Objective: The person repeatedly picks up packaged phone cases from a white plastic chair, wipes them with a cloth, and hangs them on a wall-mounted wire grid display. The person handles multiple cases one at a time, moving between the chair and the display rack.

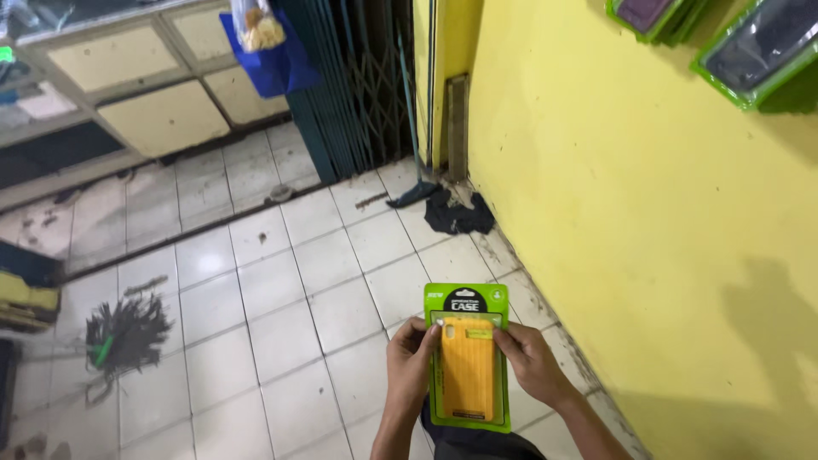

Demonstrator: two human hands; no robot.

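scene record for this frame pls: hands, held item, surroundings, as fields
left hand: grips the left edge of the phone case pack
right hand: grips its right edge
phone case pack: green card and blister, orange case inside, held upright, facing the camera
floor: white tiles, dirty
wall: yellow, on the right
hanging packs: green-edged, on the wall at top right
broom head: dark bristles, on the floor at left
dark cloth: at the wall's foot

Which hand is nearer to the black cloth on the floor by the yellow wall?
Right. The right hand is on the package side nearest the black cloth; the left hand is across the package, farther.
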